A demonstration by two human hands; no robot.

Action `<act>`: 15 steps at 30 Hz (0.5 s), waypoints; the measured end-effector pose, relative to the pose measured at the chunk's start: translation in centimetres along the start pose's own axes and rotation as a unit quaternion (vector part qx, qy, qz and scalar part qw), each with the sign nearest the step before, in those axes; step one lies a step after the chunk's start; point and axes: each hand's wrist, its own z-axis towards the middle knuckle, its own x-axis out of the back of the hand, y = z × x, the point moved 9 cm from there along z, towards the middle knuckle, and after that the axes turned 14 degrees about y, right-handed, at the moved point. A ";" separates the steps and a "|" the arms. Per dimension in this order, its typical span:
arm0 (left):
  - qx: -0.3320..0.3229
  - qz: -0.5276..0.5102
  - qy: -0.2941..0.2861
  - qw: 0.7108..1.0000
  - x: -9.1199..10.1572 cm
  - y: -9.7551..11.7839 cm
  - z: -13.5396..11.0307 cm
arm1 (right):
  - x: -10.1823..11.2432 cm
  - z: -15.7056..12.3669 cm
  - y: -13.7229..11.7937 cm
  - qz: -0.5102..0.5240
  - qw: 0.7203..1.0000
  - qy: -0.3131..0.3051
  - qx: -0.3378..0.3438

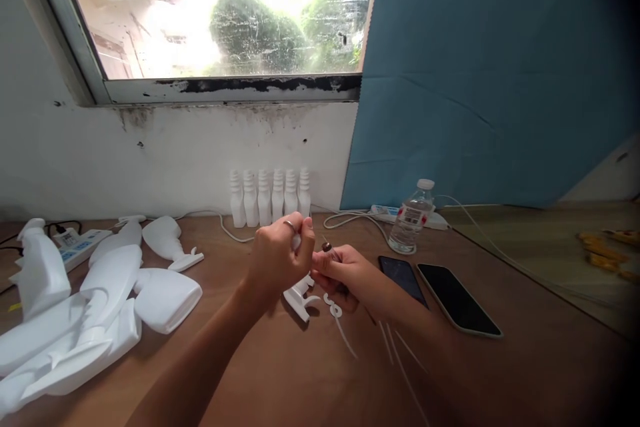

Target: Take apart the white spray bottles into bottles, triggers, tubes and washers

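My left hand (pixel 284 247), with a ring on one finger, is closed around a small white piece (pixel 297 241) that is mostly hidden by the fingers. Close beside it, my right hand (pixel 347 275) grips a slim tool with a brown collar (pixel 327 247) and a thin tip pointing up and left. The rest of that tool is covered by the hand. Below the hands, a white spray trigger head (pixel 299 299) lies on the table (pixel 280 373). Small white rings (pixel 334 309) and several thin white tubes (pixel 400 360) are right of it.
White spray bottles (pixel 113 287) are heaped at the left, near a power strip (pixel 85 247). Several ribbed white bottles (pixel 264 199) stand in a row against the wall. A water bottle (pixel 413 219), a dark phone (pixel 403 275) and a larger phone (pixel 457 299) are at the right.
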 end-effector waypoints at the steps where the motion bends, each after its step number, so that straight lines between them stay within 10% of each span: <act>1: -0.032 0.018 0.008 0.999 0.2 0.3 -0.1 | -0.1 -0.1 -0.3 -0.020 1.000 0.012 0.014; 9: -0.125 0.049 0.049 0.990 2.6 1.4 0.7 | 0.9 -1.7 -3.5 -0.152 0.977 0.104 0.103; 15: 0.112 -0.015 0.264 0.958 11.9 -6.5 4.7 | 5.7 -5.8 -6.8 -0.162 0.970 0.084 0.161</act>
